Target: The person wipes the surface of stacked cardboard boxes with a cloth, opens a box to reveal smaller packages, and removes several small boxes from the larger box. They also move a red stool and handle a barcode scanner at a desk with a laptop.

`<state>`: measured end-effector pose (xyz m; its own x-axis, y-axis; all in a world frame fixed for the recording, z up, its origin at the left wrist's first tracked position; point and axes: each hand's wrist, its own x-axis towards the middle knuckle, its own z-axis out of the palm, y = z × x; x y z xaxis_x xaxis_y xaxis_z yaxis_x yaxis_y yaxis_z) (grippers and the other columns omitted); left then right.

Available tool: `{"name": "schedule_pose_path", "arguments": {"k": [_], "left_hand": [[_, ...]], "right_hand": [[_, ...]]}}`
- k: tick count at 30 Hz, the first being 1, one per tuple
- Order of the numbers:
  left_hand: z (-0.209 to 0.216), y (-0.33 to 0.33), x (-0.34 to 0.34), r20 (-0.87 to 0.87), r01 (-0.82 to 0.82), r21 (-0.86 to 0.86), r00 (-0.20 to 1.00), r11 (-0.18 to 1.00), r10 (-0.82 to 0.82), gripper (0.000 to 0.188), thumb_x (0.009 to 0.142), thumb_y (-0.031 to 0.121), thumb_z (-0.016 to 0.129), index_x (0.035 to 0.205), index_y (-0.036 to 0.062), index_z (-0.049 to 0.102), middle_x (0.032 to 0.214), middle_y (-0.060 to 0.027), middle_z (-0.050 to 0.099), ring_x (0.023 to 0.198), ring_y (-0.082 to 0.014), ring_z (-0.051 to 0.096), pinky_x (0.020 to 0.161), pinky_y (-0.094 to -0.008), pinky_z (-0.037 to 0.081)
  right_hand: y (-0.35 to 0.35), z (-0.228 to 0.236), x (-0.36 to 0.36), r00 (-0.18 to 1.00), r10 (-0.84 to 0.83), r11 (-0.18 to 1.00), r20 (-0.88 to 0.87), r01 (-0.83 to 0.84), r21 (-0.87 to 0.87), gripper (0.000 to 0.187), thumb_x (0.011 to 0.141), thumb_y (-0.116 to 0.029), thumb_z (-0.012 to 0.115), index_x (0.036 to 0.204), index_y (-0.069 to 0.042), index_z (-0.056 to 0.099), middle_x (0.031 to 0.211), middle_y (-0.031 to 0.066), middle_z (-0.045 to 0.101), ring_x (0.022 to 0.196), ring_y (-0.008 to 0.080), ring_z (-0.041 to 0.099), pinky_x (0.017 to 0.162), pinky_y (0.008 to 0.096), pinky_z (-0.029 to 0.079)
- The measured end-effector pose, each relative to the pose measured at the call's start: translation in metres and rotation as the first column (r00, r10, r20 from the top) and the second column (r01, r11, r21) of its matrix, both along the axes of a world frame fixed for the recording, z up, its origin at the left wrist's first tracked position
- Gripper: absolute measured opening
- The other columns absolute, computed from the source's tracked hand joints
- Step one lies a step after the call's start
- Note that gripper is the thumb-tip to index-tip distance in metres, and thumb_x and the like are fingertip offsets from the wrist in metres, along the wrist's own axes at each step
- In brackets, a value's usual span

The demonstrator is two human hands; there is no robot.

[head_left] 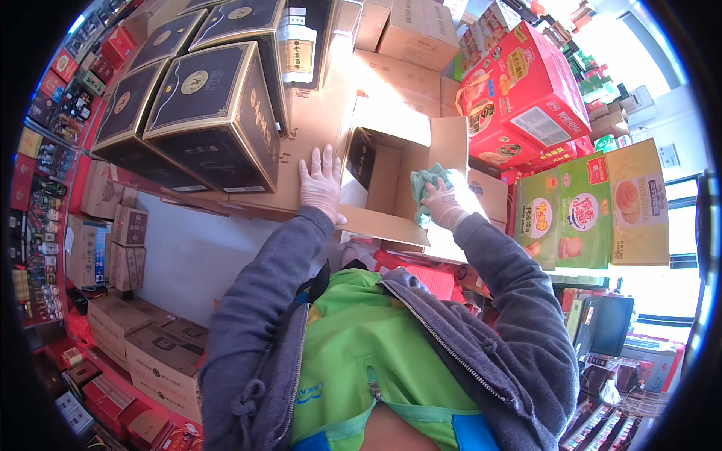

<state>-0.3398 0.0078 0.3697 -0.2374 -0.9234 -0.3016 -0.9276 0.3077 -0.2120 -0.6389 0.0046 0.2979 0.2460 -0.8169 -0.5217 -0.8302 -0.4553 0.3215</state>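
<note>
An open cardboard box (385,223) stands in front of me with its flaps spread, and a dark box (359,164) shows inside its left part. My left hand (321,180), in a thin whitish glove, lies flat with fingers stretched on the cardboard beside the opening. At the right flap, my right hand (444,207), gloved the same way, grips a crumpled green cloth (426,186). Part of the cloth is hidden under the fingers. To the left of my left hand stand several dark gift boxes with gold edges (214,113).
A red carton (519,90) and a green carton (579,210) stand to the right, with a tan carton (638,203) beside the green one. More brown cartons (417,34) are stacked behind. Shelves of goods (37,225) line the far left, and cartons (162,349) sit lower left.
</note>
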Motion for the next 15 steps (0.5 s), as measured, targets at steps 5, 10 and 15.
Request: {"name": "schedule_pose_path", "arguments": {"k": [5, 10, 15], "left_hand": [[0.0, 0.001, -0.001, 0.001, -0.004, -0.009, 1.0, 1.0, 0.004, 0.13, 0.048, 0.063, 0.08, 0.147, 0.0068, 0.016, 0.153, -0.019, 0.008, 0.141, -0.0347, 0.014, 0.11, -0.0517, 0.02], [0.001, 0.0, -0.003, 0.001, -0.019, -0.005, 1.0, 1.0, 0.019, 0.129, 0.048, 0.062, 0.08, 0.147, 0.0075, 0.017, 0.153, -0.0178, 0.009, 0.141, -0.0343, 0.015, 0.11, -0.0517, 0.02], [0.003, -0.003, -0.006, 0.038, -0.045, 0.057, 0.998, 0.997, 0.043, 0.13, 0.051, 0.063, 0.079, 0.149, 0.011, 0.012, 0.155, -0.0153, 0.006, 0.142, -0.0332, 0.012, 0.111, -0.0528, 0.017]], "right_hand": [[-0.017, -0.021, -0.016, 0.982, -0.02, 0.986, 0.187, 0.05, -0.156, 0.037, 0.079, -0.017, 0.057, 0.115, -0.024, 0.062, 0.142, 0.0139, 0.036, 0.13, 0.0475, 0.029, 0.1, 0.0633, 0.028], [-0.059, -0.04, -0.038, 0.943, -0.113, 0.955, 0.314, 0.191, -0.229, 0.053, 0.074, -0.015, 0.062, 0.126, -0.025, 0.053, 0.143, 0.0159, 0.034, 0.126, 0.0482, 0.035, 0.101, 0.0547, 0.034], [-0.11, -0.084, -0.079, 0.717, -0.17, 0.93, 0.676, 0.344, -0.131, 0.069, 0.065, -0.014, 0.071, 0.13, -0.021, 0.048, 0.146, 0.0156, 0.032, 0.128, 0.0388, 0.038, 0.101, 0.0578, 0.033]]}}
